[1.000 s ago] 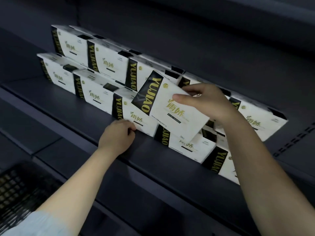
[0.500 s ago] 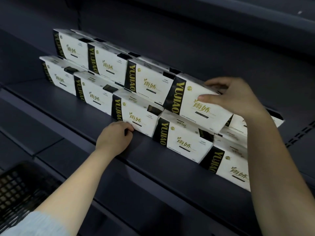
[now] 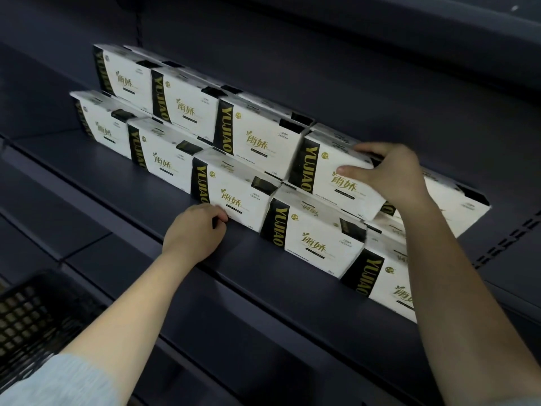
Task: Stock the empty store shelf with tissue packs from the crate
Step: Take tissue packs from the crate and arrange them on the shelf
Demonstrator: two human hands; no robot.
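Several white tissue packs with black-and-gold bands stand in two stacked rows on the dark shelf [image 3: 123, 183]. My right hand [image 3: 389, 174] grips the fourth pack of the upper row [image 3: 328, 168], thumb on its front face and fingers over its top right end. The pack sits on the lower row, next to the third upper pack [image 3: 257, 136]. My left hand [image 3: 194, 232] rests on the shelf with curled fingers against the bottom front of a lower-row pack [image 3: 234, 197]. The black crate [image 3: 32, 315] shows at the lower left.
A further dark shelf [image 3: 380, 22] overhangs above. A lower shelf level [image 3: 35, 230] runs at the left, below the stocked one. The shelf's back panel has slotted holes [image 3: 509, 238] at the right. Bare shelf surface lies in front of the packs.
My right hand carried the tilted pack to the right and set it level on the upper row. My left hand stayed at the lower pack.
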